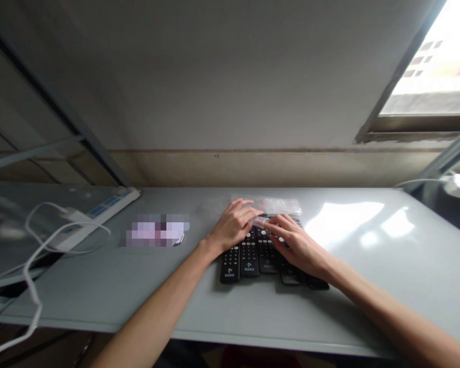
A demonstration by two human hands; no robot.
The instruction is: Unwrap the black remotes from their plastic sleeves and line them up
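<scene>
Together, both hands [268, 235] on black remotes [253, 255] beside clear plastic bags [279, 205].

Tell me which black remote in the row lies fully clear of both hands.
The leftmost remote: it lies at the row's left end, uncovered, while the right hand covers those on the right.

Both hands [233, 225] [297, 245] on black remotes [249, 255], grey table [368, 276].

Remotes: a row of slim black plastic remote controls [249, 258] with pale buttons, lying flat side by side on the grey counter [368, 286], long ends toward the near edge.
Bags: clear plastic bags [279, 205] lying flat just behind the row, partly under the fingertips.
</scene>
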